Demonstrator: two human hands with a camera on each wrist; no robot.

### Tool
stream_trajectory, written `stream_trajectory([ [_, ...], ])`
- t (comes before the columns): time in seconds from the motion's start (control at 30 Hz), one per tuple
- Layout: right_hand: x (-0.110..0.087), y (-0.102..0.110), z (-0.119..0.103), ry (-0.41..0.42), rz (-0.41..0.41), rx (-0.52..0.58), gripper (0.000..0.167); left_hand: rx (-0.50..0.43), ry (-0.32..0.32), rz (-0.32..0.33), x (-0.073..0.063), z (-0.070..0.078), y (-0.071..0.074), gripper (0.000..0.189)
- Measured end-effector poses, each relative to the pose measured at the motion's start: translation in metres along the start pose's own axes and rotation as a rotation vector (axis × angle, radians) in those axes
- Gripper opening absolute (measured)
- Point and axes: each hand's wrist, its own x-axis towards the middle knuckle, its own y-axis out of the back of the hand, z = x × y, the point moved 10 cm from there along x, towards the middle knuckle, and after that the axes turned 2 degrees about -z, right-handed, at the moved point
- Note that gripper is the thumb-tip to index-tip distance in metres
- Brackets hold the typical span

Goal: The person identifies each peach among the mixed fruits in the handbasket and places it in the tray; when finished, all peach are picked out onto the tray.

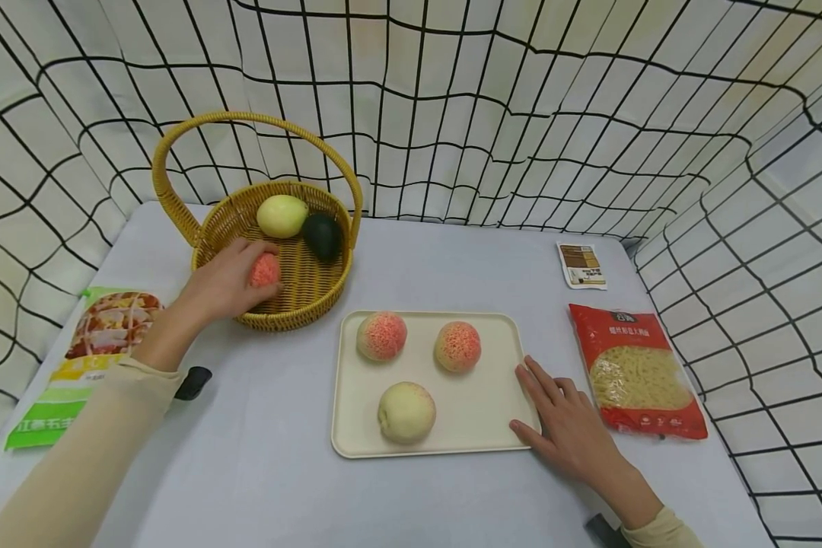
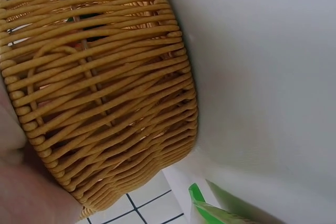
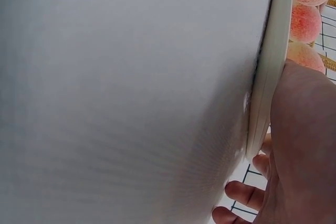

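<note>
My left hand (image 1: 236, 280) holds a red-speckled peach (image 1: 265, 270) inside the wicker basket (image 1: 284, 317), fingers and thumb about it. Also in the basket lie a yellow-green fruit (image 1: 282, 216) and a dark green avocado (image 1: 323, 236). In the left wrist view the basket's woven side (image 2: 105, 98) hides the held peach almost wholly. My right hand (image 1: 571, 426) rests at the right edge of the cream tray (image 1: 493, 396), fingers extended. Its thumb touches the rim (image 3: 270, 72) in the right wrist view. Two red-speckled peaches (image 1: 382, 336) and a paler peach (image 1: 406, 412) sit on the tray.
A green food bag (image 1: 75, 365) lies at left, partly under my left forearm. To the right are a red pasta bag (image 1: 640, 373) and a small white packet (image 1: 581, 266). The basket's tall handle (image 1: 256, 118) arches above it. Black grid-patterned white curtains (image 1: 438, 114) surround the table.
</note>
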Motion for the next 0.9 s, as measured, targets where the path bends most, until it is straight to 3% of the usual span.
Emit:
stream_trajectory([
  [0.4, 0.001, 0.001, -0.001, 0.011, 0.009, -0.013, 0.091, 0.001, -0.054, 0.175, -0.011, 0.009, 0.018, 0.061],
  [0.63, 0.0, 0.002, -0.001, 0.008, 0.002, -0.019, 0.091, 0.012, -0.068, 0.233, -0.022, 0.018, 0.024, 0.061],
  [0.9, 0.0, 0.001, -0.001, 0.004, -0.004, -0.023, 0.09, 0.021, -0.117, 0.293, -0.036, 0.039, 0.032, 0.059],
])
